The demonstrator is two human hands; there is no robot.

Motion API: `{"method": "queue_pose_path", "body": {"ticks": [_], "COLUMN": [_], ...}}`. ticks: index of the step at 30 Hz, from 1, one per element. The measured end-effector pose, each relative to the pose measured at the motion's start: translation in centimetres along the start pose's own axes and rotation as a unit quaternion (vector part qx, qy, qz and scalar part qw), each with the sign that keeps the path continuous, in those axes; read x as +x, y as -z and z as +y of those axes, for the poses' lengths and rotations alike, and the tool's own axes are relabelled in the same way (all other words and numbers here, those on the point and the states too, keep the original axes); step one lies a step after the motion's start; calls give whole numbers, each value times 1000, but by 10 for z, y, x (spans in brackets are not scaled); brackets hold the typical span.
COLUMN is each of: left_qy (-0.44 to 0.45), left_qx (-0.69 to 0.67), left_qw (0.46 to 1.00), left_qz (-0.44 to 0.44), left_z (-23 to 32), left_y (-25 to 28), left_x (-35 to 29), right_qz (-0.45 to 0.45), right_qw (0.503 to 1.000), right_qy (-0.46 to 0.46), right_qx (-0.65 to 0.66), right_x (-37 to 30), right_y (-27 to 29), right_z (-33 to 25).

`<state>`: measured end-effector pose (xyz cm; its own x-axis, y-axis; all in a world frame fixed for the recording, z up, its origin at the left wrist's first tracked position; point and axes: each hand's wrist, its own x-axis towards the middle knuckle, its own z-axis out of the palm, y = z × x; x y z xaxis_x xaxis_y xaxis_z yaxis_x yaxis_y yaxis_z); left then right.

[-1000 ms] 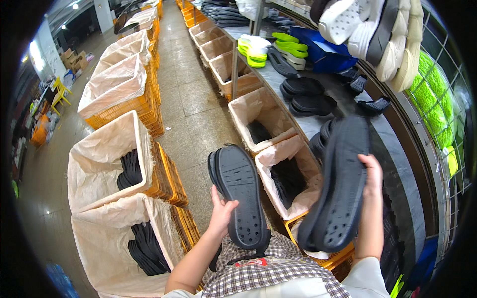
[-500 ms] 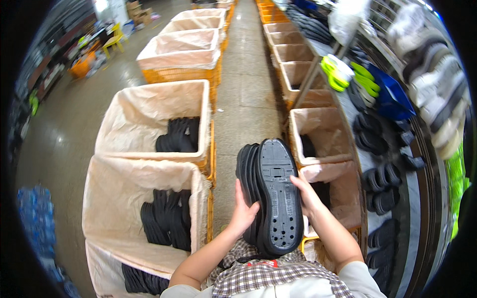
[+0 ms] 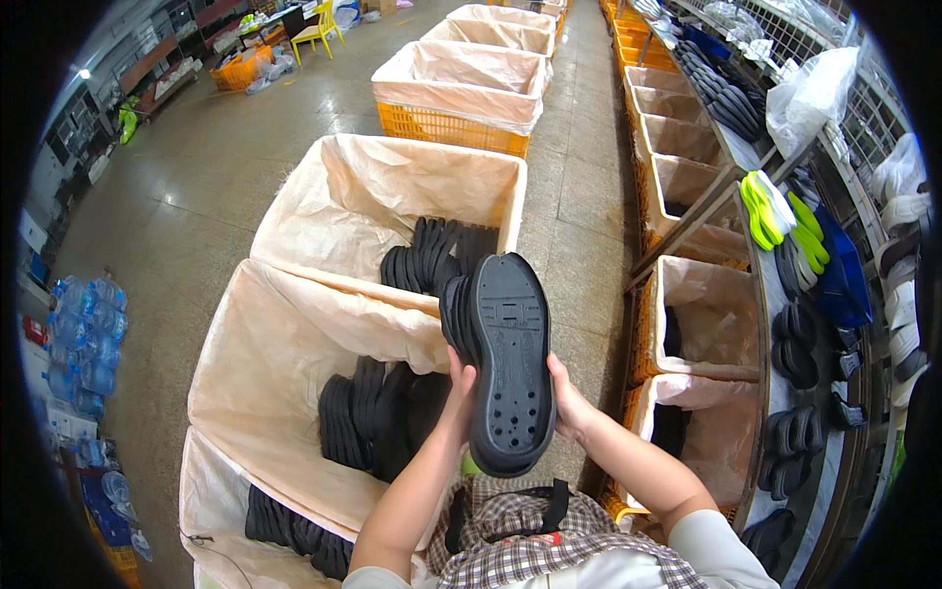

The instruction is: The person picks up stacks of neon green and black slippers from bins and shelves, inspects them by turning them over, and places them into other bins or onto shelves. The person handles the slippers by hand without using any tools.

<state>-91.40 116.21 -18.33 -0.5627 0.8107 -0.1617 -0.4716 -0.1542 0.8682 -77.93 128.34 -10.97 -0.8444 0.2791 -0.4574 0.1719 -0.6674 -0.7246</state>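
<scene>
Between my two hands is a stack of black shoe soles (image 3: 512, 363), held upright in front of my body. The front sole shows its ridged inner face, with round holes at the heel end. My left hand (image 3: 458, 398) presses on the stack's left side and my right hand (image 3: 571, 402) on its right side, so both are closed on it. Some fingers are hidden behind the soles. Just left of the stack, a cloth-lined bin (image 3: 265, 334) contains more black soles (image 3: 358, 417). Another lined bin (image 3: 343, 177) beyond it also has black soles (image 3: 432, 250) inside.
Orange lined crates (image 3: 451, 123) continue ahead on the left. Along the right, more lined crates (image 3: 711, 304) stand under a shelf (image 3: 731, 147) bearing black and neon-yellow soles (image 3: 760, 211). A floor aisle (image 3: 589, 167) runs between the rows. Blue water bottles (image 3: 88, 339) stand far left.
My view has turned left, so the left bins sit nearer the middle. The stack of soles is now beside the left bins, still in both hands.
</scene>
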Motion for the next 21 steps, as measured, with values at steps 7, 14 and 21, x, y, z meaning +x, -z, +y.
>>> {"method": "queue_pose_path", "body": {"ticks": [7, 14, 21], "left_qy": [183, 163, 34], "left_qx": [-282, -106, -76], "left_qw": [942, 978, 995], "left_qz": [-11, 76, 56], "left_z": [-8, 11, 75], "left_y": [56, 70, 44], "left_x": [74, 72, 48], "right_qz": [67, 79, 116], "right_qw": [995, 986, 981], "right_qy": [-39, -115, -90], "right_qx": [-55, -95, -125], "right_x": [88, 100, 100], "right_y": [-30, -35, -42], "right_z": [-28, -45, -54]}}
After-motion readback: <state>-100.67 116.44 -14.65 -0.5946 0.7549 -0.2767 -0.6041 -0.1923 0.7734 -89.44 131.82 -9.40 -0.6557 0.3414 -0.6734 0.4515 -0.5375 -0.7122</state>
